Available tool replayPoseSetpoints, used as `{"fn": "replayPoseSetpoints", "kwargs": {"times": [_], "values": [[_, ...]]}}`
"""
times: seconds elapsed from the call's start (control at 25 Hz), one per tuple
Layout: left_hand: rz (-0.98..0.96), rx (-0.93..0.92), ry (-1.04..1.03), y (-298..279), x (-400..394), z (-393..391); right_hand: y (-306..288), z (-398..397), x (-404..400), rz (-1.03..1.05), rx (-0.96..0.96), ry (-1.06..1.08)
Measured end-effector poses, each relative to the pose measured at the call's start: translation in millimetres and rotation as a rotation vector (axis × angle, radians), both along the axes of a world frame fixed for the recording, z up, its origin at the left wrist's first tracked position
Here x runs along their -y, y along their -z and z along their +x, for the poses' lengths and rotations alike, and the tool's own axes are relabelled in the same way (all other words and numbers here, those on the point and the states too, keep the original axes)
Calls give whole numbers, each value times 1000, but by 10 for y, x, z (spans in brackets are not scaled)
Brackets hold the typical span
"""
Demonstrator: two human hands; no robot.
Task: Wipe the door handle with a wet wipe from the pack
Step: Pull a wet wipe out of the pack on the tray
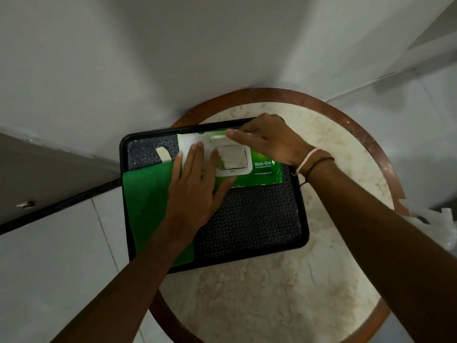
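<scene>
A green wet wipe pack (265, 170) lies at the far side of a black tray (257, 224). Its white flip lid (218, 140) is up, and a white wipe (230, 158) shows in the square opening. My left hand (195, 184) lies flat on the pack's left part, fingers spread, pressing it down. My right hand (269, 139) reaches in from the right, and its fingertips pinch the raised lid's edge. No door handle is in view.
The tray rests on a round marble table (284, 293) with a wooden rim, set against a white wall. A green cloth (146, 206) covers the tray's left side, beside a small beige piece (163, 154). Crumpled white plastic (435, 224) sits at the right.
</scene>
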State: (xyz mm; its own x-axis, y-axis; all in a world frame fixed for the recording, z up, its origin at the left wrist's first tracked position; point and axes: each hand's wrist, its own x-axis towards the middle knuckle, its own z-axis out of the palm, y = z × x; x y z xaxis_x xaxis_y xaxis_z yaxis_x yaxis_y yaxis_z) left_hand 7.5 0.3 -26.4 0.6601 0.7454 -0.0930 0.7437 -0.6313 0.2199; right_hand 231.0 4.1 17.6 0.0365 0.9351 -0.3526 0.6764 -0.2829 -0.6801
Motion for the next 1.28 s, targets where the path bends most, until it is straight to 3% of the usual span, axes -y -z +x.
{"fn": "replayPoseSetpoints", "kwargs": {"times": [0.32,0.48,0.64,0.8,0.88,1.04,1.28], "values": [[59,155,-193,-13,-127,367,1,-6,-30,16,-28,48],[81,203,-145,-66,-84,304,40,-13,-16,38,-13,50],[-64,375,-170,-374,34,14,-91,-134,99,13,5,37],[-247,556,-280,-1161,121,-322,-723,-434,339,7,-327,253],[-311,615,-311,-1656,84,-398,-1146,-609,462,2,-529,224],[-376,720,-371,-2764,-111,-519,-2100,-882,611,159,-607,170],[-281,890,-486,-4123,16,-899,-3240,-1139,595,338,-735,176]]}}
